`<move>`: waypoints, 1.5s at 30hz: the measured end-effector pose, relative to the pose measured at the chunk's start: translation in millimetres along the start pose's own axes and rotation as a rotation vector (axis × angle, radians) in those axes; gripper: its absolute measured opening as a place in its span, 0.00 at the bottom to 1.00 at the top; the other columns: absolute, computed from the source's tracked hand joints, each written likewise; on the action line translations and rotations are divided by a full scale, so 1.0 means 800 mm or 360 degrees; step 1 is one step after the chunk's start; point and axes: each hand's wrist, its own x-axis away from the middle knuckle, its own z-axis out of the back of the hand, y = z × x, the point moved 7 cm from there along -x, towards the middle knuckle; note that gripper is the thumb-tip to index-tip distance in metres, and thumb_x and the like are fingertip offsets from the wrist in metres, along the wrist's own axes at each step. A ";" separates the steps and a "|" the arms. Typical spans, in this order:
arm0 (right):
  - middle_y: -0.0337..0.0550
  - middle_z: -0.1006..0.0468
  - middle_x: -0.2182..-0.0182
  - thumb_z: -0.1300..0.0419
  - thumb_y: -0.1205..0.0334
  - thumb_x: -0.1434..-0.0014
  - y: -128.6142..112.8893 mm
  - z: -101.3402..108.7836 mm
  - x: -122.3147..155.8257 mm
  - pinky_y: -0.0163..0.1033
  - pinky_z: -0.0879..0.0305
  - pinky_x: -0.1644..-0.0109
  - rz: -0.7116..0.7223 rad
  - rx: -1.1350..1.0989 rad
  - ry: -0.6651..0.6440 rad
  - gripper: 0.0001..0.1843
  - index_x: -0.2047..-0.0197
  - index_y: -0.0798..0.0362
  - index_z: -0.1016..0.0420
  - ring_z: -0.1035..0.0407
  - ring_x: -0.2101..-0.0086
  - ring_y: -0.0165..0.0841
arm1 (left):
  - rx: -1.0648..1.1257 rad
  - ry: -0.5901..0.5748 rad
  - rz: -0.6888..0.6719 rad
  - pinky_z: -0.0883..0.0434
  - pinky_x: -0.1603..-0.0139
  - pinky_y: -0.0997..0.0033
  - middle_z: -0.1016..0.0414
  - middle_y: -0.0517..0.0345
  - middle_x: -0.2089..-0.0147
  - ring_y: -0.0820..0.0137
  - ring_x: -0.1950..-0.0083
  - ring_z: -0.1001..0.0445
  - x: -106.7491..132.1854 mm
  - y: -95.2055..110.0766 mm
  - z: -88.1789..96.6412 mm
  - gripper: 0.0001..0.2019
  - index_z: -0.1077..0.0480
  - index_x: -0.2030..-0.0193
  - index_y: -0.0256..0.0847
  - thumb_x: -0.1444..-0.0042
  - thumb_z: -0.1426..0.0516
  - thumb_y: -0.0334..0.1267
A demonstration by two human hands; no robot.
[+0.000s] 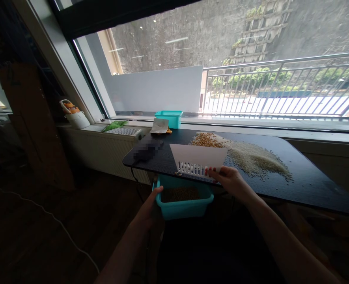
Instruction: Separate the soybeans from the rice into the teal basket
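My left hand [152, 204] is closed on the left rim of a turquoise plastic bin [184, 211], thumb over the edge. The bin is held just below the near edge of a dark table [313, 189], and brownish-yellow grains or beans [181, 194] cover its bottom. My right hand [232, 180] pinches the lower right corner of a white slotted sheet [196, 154]. This sheet lies tilted at the table's edge above the bin, its row of slots toward me. A few loose grains [178, 173] sit by its lower left corner.
Behind the sheet, a heap of yellow kernels [205, 139] merges into a wide pile of pale, rice-like grains [255, 159]. A blurred dark object [147, 150] is at the table's left end. Near the window stand another turquoise bin [174, 118] and a paper piece [159, 126].
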 end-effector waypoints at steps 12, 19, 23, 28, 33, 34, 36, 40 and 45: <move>0.40 0.25 0.79 0.35 0.42 0.60 0.004 -0.015 -0.004 0.35 0.40 0.73 -0.0013 -0.0118 -0.0024 0.22 0.74 0.55 0.21 0.38 0.77 0.29 | -0.0058 0.0130 -0.0037 0.32 0.47 0.62 0.27 0.46 0.45 0.58 0.47 0.27 0.001 0.005 0.006 0.27 0.40 0.38 0.34 0.41 0.47 0.45; 0.38 0.29 0.80 0.38 0.44 0.54 -0.005 -0.046 -0.029 0.34 0.43 0.73 0.0199 -0.0046 -0.0024 0.20 0.75 0.55 0.24 0.39 0.77 0.29 | -0.0060 0.0169 -0.0013 0.32 0.48 0.61 0.26 0.46 0.47 0.57 0.48 0.26 0.006 0.009 0.009 0.28 0.40 0.37 0.35 0.42 0.47 0.46; 0.37 0.30 0.81 0.40 0.46 0.50 -0.012 -0.085 -0.044 0.33 0.45 0.73 0.0353 0.0135 -0.0075 0.19 0.77 0.55 0.24 0.39 0.76 0.29 | -0.0098 0.0248 -0.0020 0.32 0.49 0.61 0.24 0.47 0.50 0.57 0.49 0.25 0.013 0.017 0.028 0.28 0.40 0.37 0.37 0.42 0.46 0.48; 0.37 0.29 0.81 0.41 0.48 0.49 -0.017 -0.118 -0.034 0.33 0.44 0.75 0.0322 0.0165 -0.0240 0.19 0.76 0.56 0.22 0.38 0.77 0.29 | -0.0143 0.0349 -0.0077 0.30 0.53 0.62 0.22 0.47 0.54 0.58 0.54 0.23 0.026 0.030 0.054 0.28 0.39 0.38 0.37 0.43 0.46 0.48; 0.41 0.22 0.75 0.39 0.46 0.51 -0.009 -0.070 0.002 0.35 0.37 0.71 0.0183 -0.0028 -0.0105 0.20 0.69 0.56 0.19 0.32 0.73 0.34 | -0.0112 0.0403 -0.0150 0.29 0.52 0.62 0.23 0.46 0.52 0.58 0.52 0.24 0.036 0.033 0.059 0.27 0.39 0.38 0.35 0.42 0.45 0.45; 0.42 0.22 0.76 0.39 0.45 0.52 -0.003 -0.050 0.009 0.36 0.36 0.71 0.0122 -0.0035 0.0009 0.21 0.70 0.56 0.19 0.32 0.73 0.34 | -0.0097 0.0379 -0.0163 0.29 0.51 0.63 0.23 0.46 0.51 0.58 0.51 0.24 0.036 0.031 0.055 0.28 0.39 0.38 0.34 0.43 0.45 0.45; 0.43 0.21 0.76 0.37 0.43 0.55 0.011 -0.009 0.022 0.37 0.35 0.70 0.0023 -0.0055 0.0267 0.22 0.72 0.55 0.20 0.30 0.73 0.36 | -0.0067 0.0297 -0.0168 0.30 0.50 0.64 0.24 0.45 0.50 0.59 0.49 0.25 0.033 0.024 0.043 0.28 0.39 0.38 0.32 0.43 0.45 0.44; 0.45 0.19 0.72 0.34 0.43 0.58 0.032 0.037 0.038 0.40 0.32 0.66 -0.0055 -0.0096 0.0473 0.21 0.71 0.54 0.19 0.28 0.69 0.38 | -0.0026 0.0131 -0.0043 0.31 0.48 0.66 0.25 0.45 0.49 0.59 0.46 0.27 0.025 0.001 0.012 0.28 0.39 0.38 0.31 0.42 0.45 0.45; 0.45 0.19 0.71 0.35 0.41 0.58 0.035 0.030 0.038 0.39 0.31 0.66 -0.0065 -0.0146 0.0419 0.24 0.69 0.54 0.19 0.28 0.69 0.38 | -0.0032 0.0013 0.0017 0.32 0.46 0.64 0.25 0.45 0.48 0.58 0.45 0.28 0.013 -0.016 -0.011 0.28 0.40 0.38 0.32 0.41 0.46 0.45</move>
